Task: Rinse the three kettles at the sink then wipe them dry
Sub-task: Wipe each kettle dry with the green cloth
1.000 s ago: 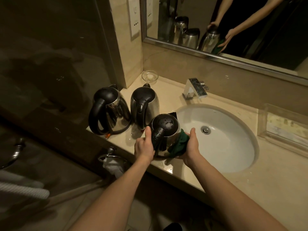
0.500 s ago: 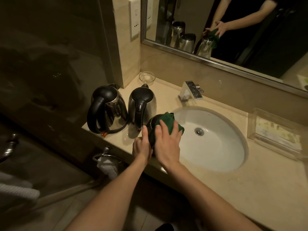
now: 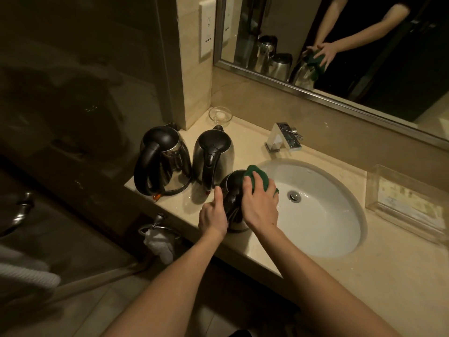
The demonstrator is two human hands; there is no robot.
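Three steel kettles with black lids and handles stand on the beige counter left of the white sink [image 3: 323,229]. The left kettle [image 3: 165,159] and the middle kettle [image 3: 213,156] stand untouched. The near kettle [image 3: 233,193] sits at the sink's left rim. My left hand [image 3: 213,215] grips its black handle, thumb up. My right hand [image 3: 260,203] presses a green cloth [image 3: 258,176] flat on the kettle's lid, covering most of the top.
A chrome faucet [image 3: 283,137] stands behind the basin. A small glass dish [image 3: 220,115] sits in the back corner. A clear tray [image 3: 408,203] lies on the counter at right. A towel ring with a white cloth [image 3: 159,242] hangs below the counter edge. A mirror spans the wall.
One second ago my right hand held the cloth against the kettle's right side. It has since moved up onto the lid and slid toward the far side. The left hand keeps its grip.
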